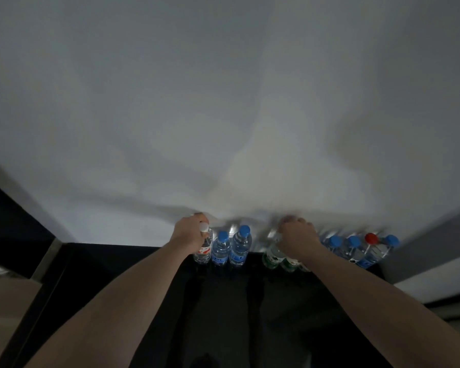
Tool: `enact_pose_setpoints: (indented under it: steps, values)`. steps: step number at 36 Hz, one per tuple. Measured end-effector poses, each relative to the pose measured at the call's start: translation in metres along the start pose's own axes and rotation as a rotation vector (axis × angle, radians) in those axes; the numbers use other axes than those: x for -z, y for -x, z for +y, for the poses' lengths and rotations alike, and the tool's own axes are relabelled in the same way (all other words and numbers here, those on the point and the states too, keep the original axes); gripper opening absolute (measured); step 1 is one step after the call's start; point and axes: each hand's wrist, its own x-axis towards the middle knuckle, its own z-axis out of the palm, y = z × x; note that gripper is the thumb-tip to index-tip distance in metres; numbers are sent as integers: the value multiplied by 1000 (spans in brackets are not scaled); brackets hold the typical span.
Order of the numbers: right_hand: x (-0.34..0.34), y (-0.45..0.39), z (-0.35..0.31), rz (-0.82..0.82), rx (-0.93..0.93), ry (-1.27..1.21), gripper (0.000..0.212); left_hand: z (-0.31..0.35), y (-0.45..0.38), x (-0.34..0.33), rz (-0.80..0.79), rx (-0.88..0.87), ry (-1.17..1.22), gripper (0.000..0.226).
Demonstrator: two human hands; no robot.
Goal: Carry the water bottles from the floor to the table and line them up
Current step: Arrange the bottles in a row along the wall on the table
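Note:
Several water bottles stand in a row along the far edge of a dark table (223, 293), against a white wall. My left hand (187, 236) grips the leftmost bottle (204, 248), which has a white cap and a red label. Two blue-capped bottles (240, 244) stand just right of it. My right hand (298, 236) is closed over the tops of green-labelled bottles (272, 256); how many it holds I cannot tell. Further right stand blue-capped bottles (352, 248) and a red-capped bottle (372, 244).
The white wall (223, 115) fills the upper view directly behind the bottles. A grey ledge (430, 258) juts in at the right of the row. A dark panel (8, 221) and a light floor area (8, 301) lie at the left. The scene is dim.

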Motion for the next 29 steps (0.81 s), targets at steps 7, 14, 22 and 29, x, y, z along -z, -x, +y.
enact_pose_setpoints:
  steps: [7,14,22,29]
  values:
    - [-10,-6,1,-1,-33,-202,19,3,1,1,-3,-2,-34,20]
    - [-17,-14,-23,47,14,-349,17,5,2,-3,3,33,-5,20]
    - [-17,-13,-32,97,64,-461,25,8,3,-7,21,43,20,17]
    - [-8,1,18,151,1,-389,46,11,5,-8,32,38,23,14]
